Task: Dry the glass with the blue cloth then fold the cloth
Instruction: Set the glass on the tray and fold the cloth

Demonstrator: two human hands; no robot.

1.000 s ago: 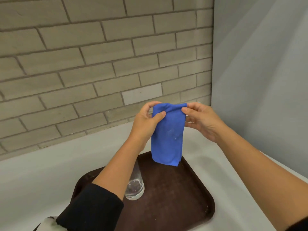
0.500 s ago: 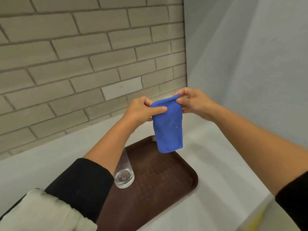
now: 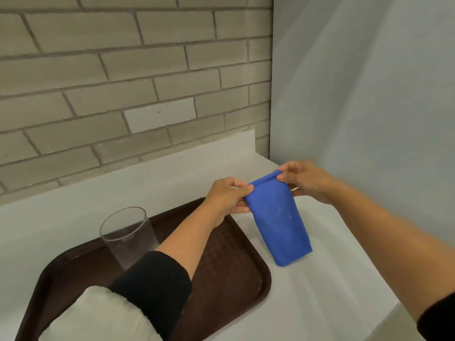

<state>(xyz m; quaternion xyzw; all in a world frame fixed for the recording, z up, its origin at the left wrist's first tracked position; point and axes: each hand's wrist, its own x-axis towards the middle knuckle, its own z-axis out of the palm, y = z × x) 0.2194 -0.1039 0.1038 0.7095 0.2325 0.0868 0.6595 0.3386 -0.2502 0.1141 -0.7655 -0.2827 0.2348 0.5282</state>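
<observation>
A folded blue cloth (image 3: 279, 221) hangs as a narrow strip, its lower end at or just above the white counter to the right of the tray. My left hand (image 3: 227, 196) pinches its upper left corner and my right hand (image 3: 305, 182) pinches its upper right corner. The clear glass (image 3: 128, 236) stands upright on the brown tray (image 3: 236, 267), at the tray's left back, partly hidden behind my left sleeve.
The white counter (image 3: 307, 296) runs along a brick wall (image 3: 123, 82) at the back and meets a pale wall (image 3: 369, 94) on the right. The counter's front edge drops off at the lower right.
Both hands have carried the cloth down and to the right, from above the tray to over the counter beside it. The glass has stayed on the tray.
</observation>
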